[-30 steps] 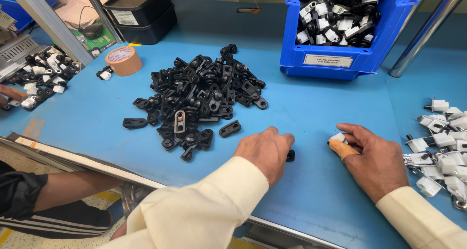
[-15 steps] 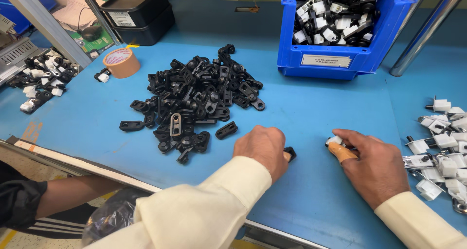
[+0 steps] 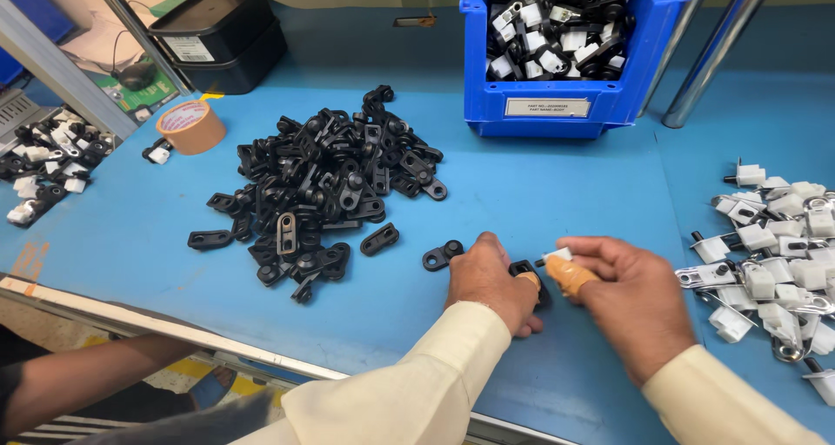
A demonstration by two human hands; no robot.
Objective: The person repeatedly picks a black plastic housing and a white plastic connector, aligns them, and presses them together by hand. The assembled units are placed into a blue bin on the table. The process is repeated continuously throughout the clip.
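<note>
A blue bin [image 3: 557,106] held black and white parts. The left hand [image 3: 489,281] pinched a black part [image 3: 527,271]; the right hand [image 3: 628,290] gripped a white piece [image 3: 557,255].

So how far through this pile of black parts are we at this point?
Done: the blue bin holds mixed black-and-white pieces, seemingly assembled. In hand: the left hand holds a black bracket and the right hand brings a small white part to it. Left: a large black pile and many white parts wait.
</note>
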